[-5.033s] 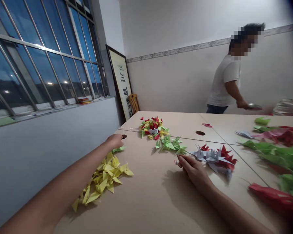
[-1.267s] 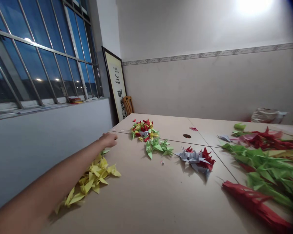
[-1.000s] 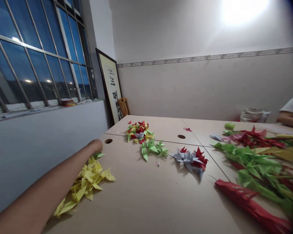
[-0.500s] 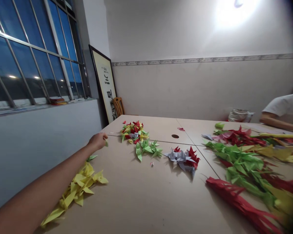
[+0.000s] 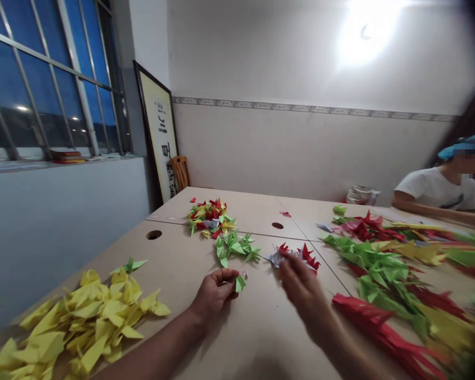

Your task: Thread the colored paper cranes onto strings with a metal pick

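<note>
Left grip pinches a green paper crane; blurred right grip, perhaps empty, sits nearer the red cranes.

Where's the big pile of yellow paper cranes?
In the head view, the yellow paper cranes lie at the lower left of the table, left of the person's left hand and just below the round table hole.

Our left hand pinching a small green paper crane
Our right hand, blurred, is over the grey and red cranes on the tabletop; a heap of yellow cranes lies well to the left.
</note>
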A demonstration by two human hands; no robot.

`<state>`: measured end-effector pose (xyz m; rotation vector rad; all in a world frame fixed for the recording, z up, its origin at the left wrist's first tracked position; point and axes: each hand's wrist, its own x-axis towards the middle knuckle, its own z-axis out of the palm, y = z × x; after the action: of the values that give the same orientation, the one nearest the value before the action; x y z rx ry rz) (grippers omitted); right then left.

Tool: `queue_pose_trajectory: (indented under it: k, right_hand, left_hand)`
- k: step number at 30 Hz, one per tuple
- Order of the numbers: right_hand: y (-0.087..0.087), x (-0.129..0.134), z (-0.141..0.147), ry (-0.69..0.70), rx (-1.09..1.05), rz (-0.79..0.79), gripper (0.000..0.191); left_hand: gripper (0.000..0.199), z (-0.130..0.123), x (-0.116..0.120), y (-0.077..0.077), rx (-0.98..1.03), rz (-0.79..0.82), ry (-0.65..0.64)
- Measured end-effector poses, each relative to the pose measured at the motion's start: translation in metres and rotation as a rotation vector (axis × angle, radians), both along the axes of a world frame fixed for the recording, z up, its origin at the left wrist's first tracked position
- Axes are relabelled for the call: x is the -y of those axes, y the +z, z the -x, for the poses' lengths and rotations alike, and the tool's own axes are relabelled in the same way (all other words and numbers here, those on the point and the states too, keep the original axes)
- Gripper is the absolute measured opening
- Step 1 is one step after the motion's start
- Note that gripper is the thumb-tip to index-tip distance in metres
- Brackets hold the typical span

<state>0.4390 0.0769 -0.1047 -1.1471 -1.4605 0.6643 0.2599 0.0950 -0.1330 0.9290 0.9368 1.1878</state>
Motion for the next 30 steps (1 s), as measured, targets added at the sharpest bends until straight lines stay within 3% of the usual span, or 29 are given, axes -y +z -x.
queue_pose_trajectory:
  k: [3,6,24,27,30]
  right_hand:
    - [-0.021,0.001,0.013,0.075,0.078,0.122,0.036]
    - [-0.029,0.005,0.019,0.108,0.113,0.153,0.037]
    - [-0.026,0.009,0.02,0.166,0.321,0.093,0.029]
    - [-0.026,0.01,0.021,0.188,0.313,0.076,0.029]
    - [-0.027,0.011,0.022,0.204,0.256,0.095,0.028]
  left_hand:
    - [0.024,0.003,-0.004,0.005,-0.032,0.006,-0.042]
    - [0.022,0.002,-0.004,0.007,-0.063,-0.019,-0.085]
    - [0.031,0.002,-0.002,0.004,-0.149,-0.092,-0.151]
    - [0.042,0.0,-0.002,0.002,-0.151,-0.129,-0.219]
    - [0.039,-0.001,-0.002,0.0,-0.113,-0.137,-0.281]
